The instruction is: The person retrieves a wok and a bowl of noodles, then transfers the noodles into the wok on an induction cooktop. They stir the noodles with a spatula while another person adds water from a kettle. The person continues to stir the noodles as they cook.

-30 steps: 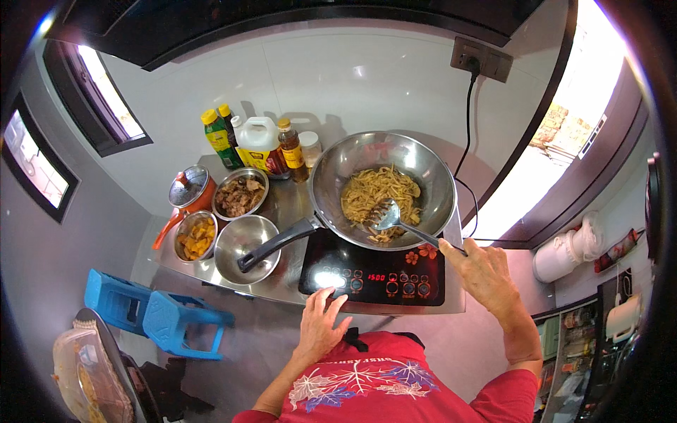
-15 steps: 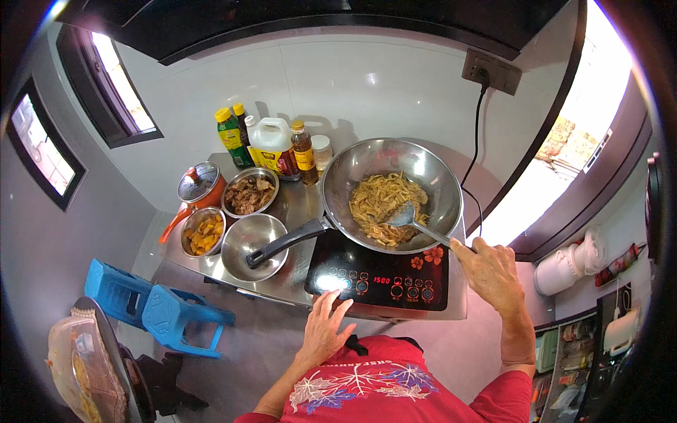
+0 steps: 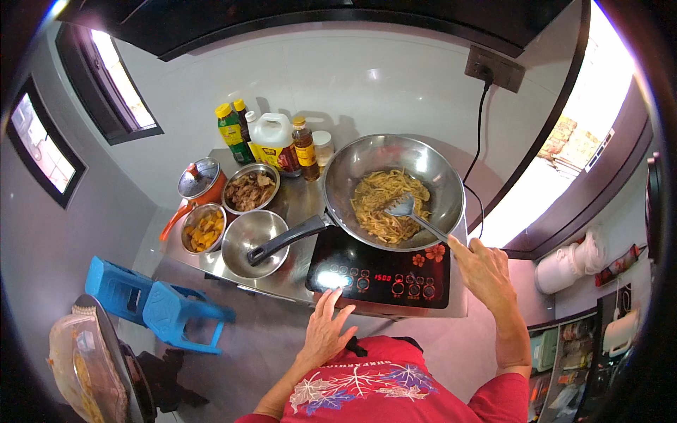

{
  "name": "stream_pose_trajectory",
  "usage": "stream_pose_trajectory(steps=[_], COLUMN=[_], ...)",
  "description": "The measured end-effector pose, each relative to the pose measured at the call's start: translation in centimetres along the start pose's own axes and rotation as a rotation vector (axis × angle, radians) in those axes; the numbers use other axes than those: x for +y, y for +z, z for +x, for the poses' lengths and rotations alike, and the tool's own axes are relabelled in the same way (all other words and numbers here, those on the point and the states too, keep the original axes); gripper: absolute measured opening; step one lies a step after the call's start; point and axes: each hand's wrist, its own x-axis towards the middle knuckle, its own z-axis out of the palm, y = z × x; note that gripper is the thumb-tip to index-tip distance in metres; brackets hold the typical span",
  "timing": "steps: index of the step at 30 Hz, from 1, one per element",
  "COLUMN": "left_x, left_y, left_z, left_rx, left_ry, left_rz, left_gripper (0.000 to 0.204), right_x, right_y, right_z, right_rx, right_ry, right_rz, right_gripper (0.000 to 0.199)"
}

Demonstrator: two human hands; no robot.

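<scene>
A large metal wok (image 3: 441, 166) with a long black handle (image 3: 289, 238) stands on a black induction cooker (image 3: 331, 261). Cooked yellow-brown shreds (image 3: 377, 194) lie in its bottom. My right hand (image 3: 486, 271) is closed round the handle of a metal spatula (image 3: 402, 206), whose blade rests among the shreds. At the cooker's front edge, my left hand (image 3: 328, 330) has its fingers spread, fingertips near the lit touch buttons, holding nothing. Whether a fingertip touches the panel I cannot tell.
Left of the wok stand an empty metal bowl (image 3: 240, 229), a bowl of browned meat (image 3: 250, 190), a bowl of orange chunks (image 3: 204, 231) and a lidded orange pot (image 3: 201, 180). Several bottles, among them a sauce bottle (image 3: 305, 151), line the wall. Blue stools (image 3: 176, 314) stand lower left.
The spatula blade has shifted slightly left and up through the shreds, my right hand moving a little with it. My left hand has stayed almost in place.
</scene>
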Motion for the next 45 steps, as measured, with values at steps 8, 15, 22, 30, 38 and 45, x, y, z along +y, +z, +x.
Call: stream_pose_trajectory(steps=[8, 15, 22, 30, 38, 45], left_x=[-0.1, -0.1, -0.5, -0.7, -1.0, -1.3], left_y=[0.1, -0.1, -0.2, -0.7, -1.5, -1.7], left_z=[0.1, 0.1, 0.4, 0.7, 0.4, 0.9], left_rx=[-0.01, 0.008, 0.186, 0.263, 0.292, 0.273], left_ry=[0.029, 0.002, -0.012, -0.015, -0.045, 0.007], left_rz=[0.013, -0.063, -0.162, -0.219, -0.244, -0.246], left_gripper=[0.049, 0.046, 0.038, 0.03, 0.028, 0.028], right_x=[0.3, 1.9, 2.3, 2.7, 1.8, 0.1], right_y=[3.6, -0.7, 1.5, 2.4, 0.4, 2.8], right_z=[0.5, -0.8, -1.2, 0.7, 0.4, 1.4], right_rx=[0.045, -0.01, -0.036, -0.126, -0.048, -0.081], right_ry=[-0.081, 0.101, 0.156, 0.295, 0.26, 0.212], right_rz=[-0.043, -0.048, 0.089, 0.106, 0.108, -0.043], right_gripper=[0.036, 0.031, 0.029, 0.016, 0.026, 0.031])
